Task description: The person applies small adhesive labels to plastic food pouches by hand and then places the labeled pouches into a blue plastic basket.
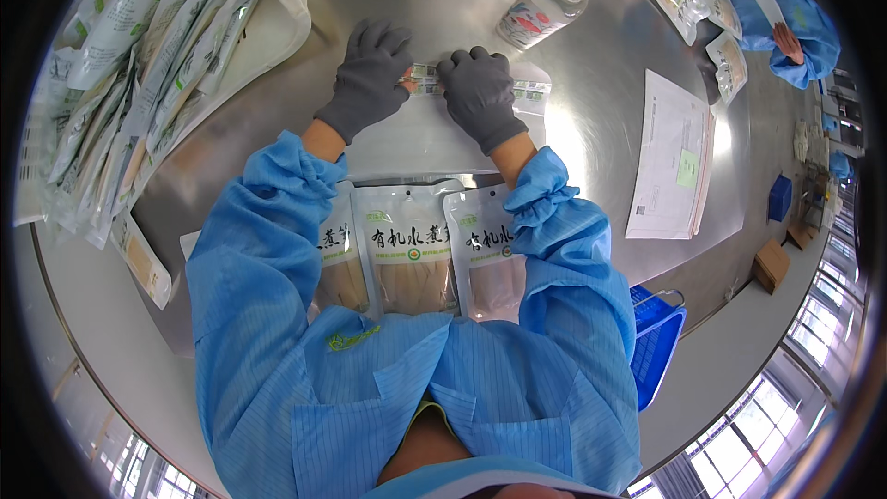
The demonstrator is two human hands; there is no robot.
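Observation:
My left hand (371, 80), in a grey glove, has its bare thumb and fingertip at the left end of a strip of small printed labels (425, 80). Curled over the same strip is my gloved right hand (483, 97); its fingertips are hidden beneath it. More of the white label sheet (532, 90) shows to the right of that hand. Under my wrists lies a smooth white sheet (423, 142). Closer to my chest, several sealed plastic food pouches (414, 249) stand in a row, overlapping and partly covered by my sleeves.
At left, a white plastic crate (280, 34) holds many filled pouches (166, 48). A white-capped bottle (544, 7) stands beyond my right hand. Papers (671, 159) lie at right on the steel table (596, 173); a blue basket (655, 353) is below. Another person's hand (788, 43) is at far right.

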